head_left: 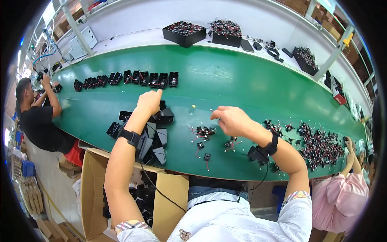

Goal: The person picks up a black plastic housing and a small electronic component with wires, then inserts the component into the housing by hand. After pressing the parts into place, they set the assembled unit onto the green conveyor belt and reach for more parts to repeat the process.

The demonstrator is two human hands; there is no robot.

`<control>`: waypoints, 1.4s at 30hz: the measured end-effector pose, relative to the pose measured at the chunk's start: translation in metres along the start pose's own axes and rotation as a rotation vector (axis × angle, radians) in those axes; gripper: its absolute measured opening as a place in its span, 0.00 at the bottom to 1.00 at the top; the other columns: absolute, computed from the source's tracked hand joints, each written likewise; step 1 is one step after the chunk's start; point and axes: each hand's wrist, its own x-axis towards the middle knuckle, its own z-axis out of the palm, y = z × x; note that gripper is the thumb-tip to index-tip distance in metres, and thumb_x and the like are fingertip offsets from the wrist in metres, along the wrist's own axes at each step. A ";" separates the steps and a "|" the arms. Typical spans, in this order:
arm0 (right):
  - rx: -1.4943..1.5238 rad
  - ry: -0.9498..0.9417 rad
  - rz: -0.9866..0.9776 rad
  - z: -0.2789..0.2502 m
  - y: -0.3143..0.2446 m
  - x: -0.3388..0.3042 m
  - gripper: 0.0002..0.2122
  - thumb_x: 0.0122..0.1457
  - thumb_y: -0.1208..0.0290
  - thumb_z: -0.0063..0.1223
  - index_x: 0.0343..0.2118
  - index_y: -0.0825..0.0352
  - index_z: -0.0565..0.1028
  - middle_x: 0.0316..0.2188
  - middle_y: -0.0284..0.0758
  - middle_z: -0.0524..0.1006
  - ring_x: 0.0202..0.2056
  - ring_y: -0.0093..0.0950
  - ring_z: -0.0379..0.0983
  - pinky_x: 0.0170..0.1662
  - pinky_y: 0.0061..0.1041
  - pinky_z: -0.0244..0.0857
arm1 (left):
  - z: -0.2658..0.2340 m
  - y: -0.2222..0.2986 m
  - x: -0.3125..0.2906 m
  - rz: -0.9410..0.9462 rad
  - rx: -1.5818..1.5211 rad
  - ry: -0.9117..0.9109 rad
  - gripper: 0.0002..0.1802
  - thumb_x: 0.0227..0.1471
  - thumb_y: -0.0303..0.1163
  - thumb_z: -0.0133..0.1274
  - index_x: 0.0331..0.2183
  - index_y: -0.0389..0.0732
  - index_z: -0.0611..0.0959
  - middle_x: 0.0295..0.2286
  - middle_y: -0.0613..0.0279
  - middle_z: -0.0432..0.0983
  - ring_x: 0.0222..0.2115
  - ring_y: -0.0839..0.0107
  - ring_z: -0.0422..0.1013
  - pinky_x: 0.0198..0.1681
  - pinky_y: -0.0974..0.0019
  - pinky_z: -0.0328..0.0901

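Note:
My left hand (149, 101) is over the upper end of a pile of black plastic housings (160, 137), its fingers curled and mostly hidden under the hand. A dark housing (164, 115) lies right beside it; what the fingers hold, if anything, is hidden. My right hand (231, 120) is raised over the green table, thumb and forefinger pinched on a small wired part whose pale tip (211, 110) sticks out. Below it lie small black parts with red and black wires (202, 131). Farther off, a row of open black housings (144, 78) stands on the table.
A large heap of wired parts (318, 145) covers the right side of the green table (242, 76). Black boxes of parts (184, 34) stand on the back shelf. An open carton (93, 189) is by my left arm. People work at left (42, 117) and right (340, 193).

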 end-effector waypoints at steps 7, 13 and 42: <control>-0.073 0.046 0.259 0.027 0.038 0.012 0.14 0.50 0.66 0.63 0.41 0.61 0.79 0.36 0.38 0.82 0.36 0.40 0.80 0.41 0.38 0.74 | -0.029 0.004 -0.007 -0.181 -0.504 0.390 0.19 0.54 0.29 0.48 0.48 0.37 0.69 0.34 0.47 0.79 0.30 0.51 0.79 0.27 0.52 0.73; -0.025 -0.099 0.264 0.039 0.051 0.036 0.06 0.48 0.69 0.59 0.28 0.63 0.82 0.28 0.40 0.82 0.33 0.42 0.80 0.39 0.39 0.75 | -0.112 0.131 -0.049 0.056 -1.612 0.035 0.22 0.52 0.25 0.41 0.50 0.38 0.72 0.40 0.52 0.79 0.27 0.66 0.80 0.19 0.68 0.71; 0.788 0.533 0.174 0.008 -0.066 -0.174 0.10 0.45 0.85 0.68 0.33 0.69 0.84 0.30 0.37 0.82 0.31 0.26 0.80 0.33 0.20 0.73 | -0.021 0.260 -0.179 0.107 -2.248 -0.317 0.30 0.68 0.49 0.38 0.50 0.30 0.77 0.34 0.55 0.79 0.30 0.73 0.74 0.36 0.71 0.68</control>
